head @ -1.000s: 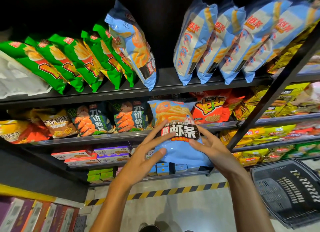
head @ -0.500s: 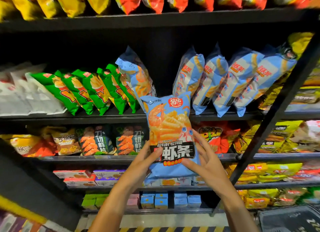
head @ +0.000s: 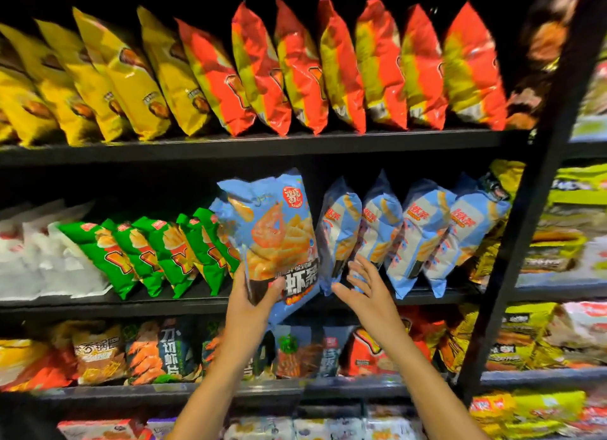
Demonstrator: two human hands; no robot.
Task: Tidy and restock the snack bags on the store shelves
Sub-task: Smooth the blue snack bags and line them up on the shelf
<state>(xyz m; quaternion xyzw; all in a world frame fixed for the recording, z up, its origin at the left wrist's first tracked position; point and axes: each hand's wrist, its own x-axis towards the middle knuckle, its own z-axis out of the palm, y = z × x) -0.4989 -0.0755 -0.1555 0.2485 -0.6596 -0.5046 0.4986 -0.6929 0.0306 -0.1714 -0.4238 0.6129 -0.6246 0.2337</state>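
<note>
Blue foil, a shrimp-stick bag (head: 279, 242) upright in my left hand (head: 251, 303), thumb pinched across its lower front, the bag raised before the middle shelf (head: 197, 303) in the gap between the green bags (head: 154, 252) and the row of blue bags (head: 414, 229). My right hand (head: 364, 288) was off the bag, fingers spread wide, fingertips at the lower edge of the nearest blue bag in that row. Above, yellow bags (head: 108, 78) and red bags (head: 361, 65) leaned in line on the upper shelf (head: 262, 144).

held blue bag (head: 279, 242) "虾条", dark bag (head: 170, 351) "刀切虾片"
</note>
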